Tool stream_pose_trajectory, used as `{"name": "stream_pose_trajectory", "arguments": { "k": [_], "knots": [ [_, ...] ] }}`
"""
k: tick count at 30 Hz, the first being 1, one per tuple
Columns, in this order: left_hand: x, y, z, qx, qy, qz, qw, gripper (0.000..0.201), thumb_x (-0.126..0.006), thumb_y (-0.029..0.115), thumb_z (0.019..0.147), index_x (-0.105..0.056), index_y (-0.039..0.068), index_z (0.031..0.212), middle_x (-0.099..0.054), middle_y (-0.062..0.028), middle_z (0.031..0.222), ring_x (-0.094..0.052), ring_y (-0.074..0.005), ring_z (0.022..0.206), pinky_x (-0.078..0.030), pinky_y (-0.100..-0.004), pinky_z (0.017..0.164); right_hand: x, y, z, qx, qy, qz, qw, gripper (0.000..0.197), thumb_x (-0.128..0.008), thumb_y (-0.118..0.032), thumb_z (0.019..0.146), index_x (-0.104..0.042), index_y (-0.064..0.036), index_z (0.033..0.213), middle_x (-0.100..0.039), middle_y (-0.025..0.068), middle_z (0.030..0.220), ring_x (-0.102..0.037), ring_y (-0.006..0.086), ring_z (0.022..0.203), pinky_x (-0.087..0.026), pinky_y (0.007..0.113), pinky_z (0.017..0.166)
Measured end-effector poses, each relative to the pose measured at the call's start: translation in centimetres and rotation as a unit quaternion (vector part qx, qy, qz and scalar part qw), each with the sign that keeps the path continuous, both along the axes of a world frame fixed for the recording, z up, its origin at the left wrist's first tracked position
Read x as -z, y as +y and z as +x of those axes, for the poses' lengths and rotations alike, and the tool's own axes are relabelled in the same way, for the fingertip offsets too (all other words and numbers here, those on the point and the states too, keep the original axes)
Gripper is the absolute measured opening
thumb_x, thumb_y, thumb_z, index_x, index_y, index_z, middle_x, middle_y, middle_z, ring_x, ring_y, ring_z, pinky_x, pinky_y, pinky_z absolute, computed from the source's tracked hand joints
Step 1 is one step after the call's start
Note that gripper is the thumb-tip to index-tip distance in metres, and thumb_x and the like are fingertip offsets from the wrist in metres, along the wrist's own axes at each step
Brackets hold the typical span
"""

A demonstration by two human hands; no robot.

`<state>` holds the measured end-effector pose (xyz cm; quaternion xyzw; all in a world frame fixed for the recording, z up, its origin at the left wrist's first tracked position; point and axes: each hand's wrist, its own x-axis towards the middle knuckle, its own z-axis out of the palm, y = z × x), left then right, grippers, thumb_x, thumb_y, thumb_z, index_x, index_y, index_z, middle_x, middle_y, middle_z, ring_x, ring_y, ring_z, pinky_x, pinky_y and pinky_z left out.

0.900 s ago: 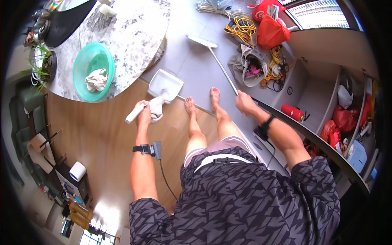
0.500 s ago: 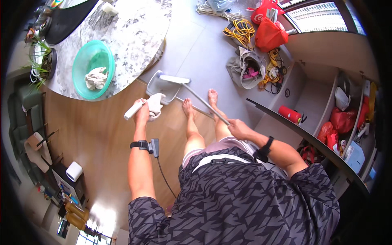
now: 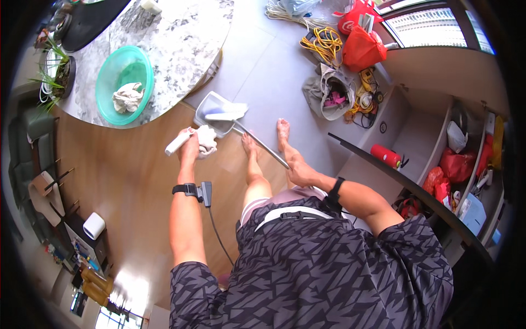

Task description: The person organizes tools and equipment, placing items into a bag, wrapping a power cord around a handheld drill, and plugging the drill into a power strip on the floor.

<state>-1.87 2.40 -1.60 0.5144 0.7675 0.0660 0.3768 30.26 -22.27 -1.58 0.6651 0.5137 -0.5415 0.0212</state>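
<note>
Left hand (image 3: pixel 189 145) closed round a white handle (image 3: pixel 176 142), pale cloth (image 3: pixel 206 141) bunched beside it; whether this handle joins the dustpan cannot be determined. Right hand (image 3: pixel 300 170) grips the broom (image 3: pixel 263 146); its blurred head overlaps the dustpan (image 3: pixel 210 101), ahead of the left foot (image 3: pixel 248 142). Advisable: bristles low, pan steady, cloth clear.

Smooth plastic dustpan (image 3: pixel 210 105), matt cloth rag (image 3: pixel 207 143).

I'm seeing a black shirt (image 3: pixel 329 268) with grey angular print, pale mauve shorts (image 3: pixel 287 196), white belt (image 3: pixel 267 218). Black wrist straps (image 3: pixel 184 189) both sides; left carries grey box (image 3: pixel 206 193), dark cable (image 3: pixel 217 233).
</note>
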Motion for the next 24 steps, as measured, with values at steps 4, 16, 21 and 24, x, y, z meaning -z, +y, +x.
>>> {"name": "stream_pose_trajectory", "arguments": {
  "k": [4,16,21,24],
  "knots": [
    [0.0,-0.8,-1.3,-0.005,0.016,0.028,0.999,0.038,-0.052,0.037,0.092,-0.063,0.006,0.111,-0.068,-0.0165,0.102,-0.065,-0.032,0.096,-0.049,-0.0406,0.086,-8.7,4.1,3.3,-0.025,-0.037,-0.096,0.994,0.04,-0.05,-0.015,0.088,-0.055,-0.0061,0.127,-0.065,0.0271,0.094,-0.063,0.0449,0.089,-0.05,0.05,0.08],
    [-4.5,-8.9,-2.3,-0.146,-0.08,0.048,0.985,0.025,-0.057,0.022,0.093,-0.061,-0.001,0.103,-0.067,-0.0113,0.087,-0.062,-0.0189,0.081,-0.05,-0.0337,0.077,-12.9,14.2,14.7,-0.084,-0.066,0.005,0.994,0.023,-0.046,-0.014,0.09,-0.059,0.0015,0.101,-0.063,0.0291,0.083,-0.063,0.0453,0.083,-0.048,0.051,0.074],
    [-5.7,-13.0,-0.4,-0.293,-0.142,0.08,0.942,0.021,-0.056,0.017,0.094,-0.057,0.0,0.106,-0.062,-0.007,0.093,-0.058,-0.0157,0.087,-0.048,-0.0315,0.081,-9.0,19.0,20.4,-0.176,-0.071,0.033,0.981,0.018,-0.048,-0.013,0.087,-0.056,0.003,0.088,-0.063,0.0273,0.076,-0.065,0.0419,0.075,-0.05,0.048,0.069],
    [-7.8,-16.2,3.6,-0.362,-0.155,0.084,0.915,0.019,-0.058,0.014,0.092,-0.055,0.001,0.106,-0.061,-0.0054,0.095,-0.057,-0.0151,0.09,-0.047,-0.0313,0.083,-7.2,21.9,23.3,-0.263,-0.022,0.089,0.96,0.018,-0.048,-0.013,0.086,-0.055,0.0034,0.088,-0.062,0.0294,0.076,-0.064,0.0443,0.077,-0.05,0.051,0.07]
  ]
}}
